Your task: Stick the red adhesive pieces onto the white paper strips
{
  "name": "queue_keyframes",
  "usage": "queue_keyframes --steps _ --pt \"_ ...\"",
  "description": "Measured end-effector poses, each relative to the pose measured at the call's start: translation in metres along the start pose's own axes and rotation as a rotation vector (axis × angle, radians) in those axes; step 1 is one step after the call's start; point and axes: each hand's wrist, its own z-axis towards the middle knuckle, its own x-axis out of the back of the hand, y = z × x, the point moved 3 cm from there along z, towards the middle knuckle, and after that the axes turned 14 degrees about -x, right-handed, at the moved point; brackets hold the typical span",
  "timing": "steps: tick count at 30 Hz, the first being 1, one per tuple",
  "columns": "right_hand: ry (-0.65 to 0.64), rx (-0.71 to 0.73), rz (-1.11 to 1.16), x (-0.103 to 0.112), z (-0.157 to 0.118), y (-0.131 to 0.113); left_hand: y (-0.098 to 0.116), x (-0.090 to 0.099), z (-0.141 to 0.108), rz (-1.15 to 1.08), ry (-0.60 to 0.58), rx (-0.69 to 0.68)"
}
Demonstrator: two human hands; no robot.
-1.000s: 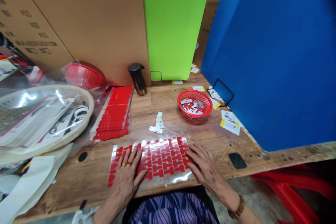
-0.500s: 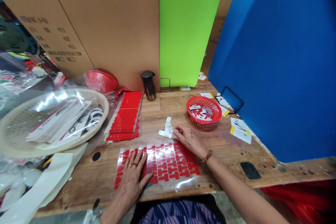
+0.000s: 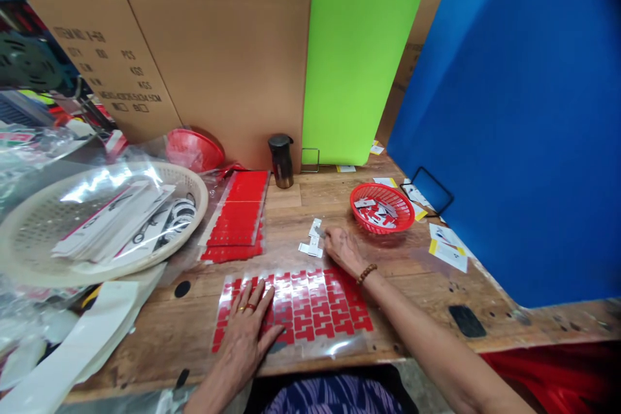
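My left hand (image 3: 248,330) lies flat, fingers spread, on the left part of a clear plastic sheet with rows of red T-shaped stickers (image 3: 315,304). Just beyond the sheet, my right hand (image 3: 343,249) is closed in a pinch on a small grey-white piece (image 3: 320,231), whose exact kind I cannot make out. That piece is close above a few small white printed tags (image 3: 311,247) on the wooden table. Right of these tags stands a red plastic basket (image 3: 356,217) holding many white tags and red bits.
Stacked red sticker sheets (image 3: 237,210) lie left of centre, beside a dark lidded bottle (image 3: 281,162). A large cream basket (image 3: 19,233) with printed cards fills the left. Cardboard (image 3: 218,45), a green panel (image 3: 363,45) and a blue panel (image 3: 524,142) wall the back and right.
The view has shifted slightly. My right hand has moved a little away from the sheet, and the grey-white piece now shows lifted at its fingertips. My left hand stays on the sheet.
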Motion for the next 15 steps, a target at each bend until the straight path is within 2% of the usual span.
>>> queue_keyframes --steps 2,4,6,8,12,15 --pt "-0.052 -0.005 0.07 0.008 -0.002 0.004 -0.001 0.005 0.003 -0.088 0.019 0.077" --pt "-0.149 0.01 0.148 0.013 -0.011 0.007 0.002 0.015 0.01 -0.217 0.089 0.232" --pt "-0.257 0.037 0.222 0.016 -0.028 0.008 0.009 0.028 0.022 -0.402 0.169 0.419" --pt "-0.364 0.052 0.337 0.017 -0.049 0.007 0.021 0.036 0.04 -0.658 0.202 0.544" --pt "-0.551 0.029 0.65 0.017 -0.083 0.006 0.054 0.032 0.074 -1.277 0.113 0.681" --pt "-0.581 0.02 0.673 0.019 -0.096 0.009 0.073 0.022 0.085 -1.528 0.034 0.746"
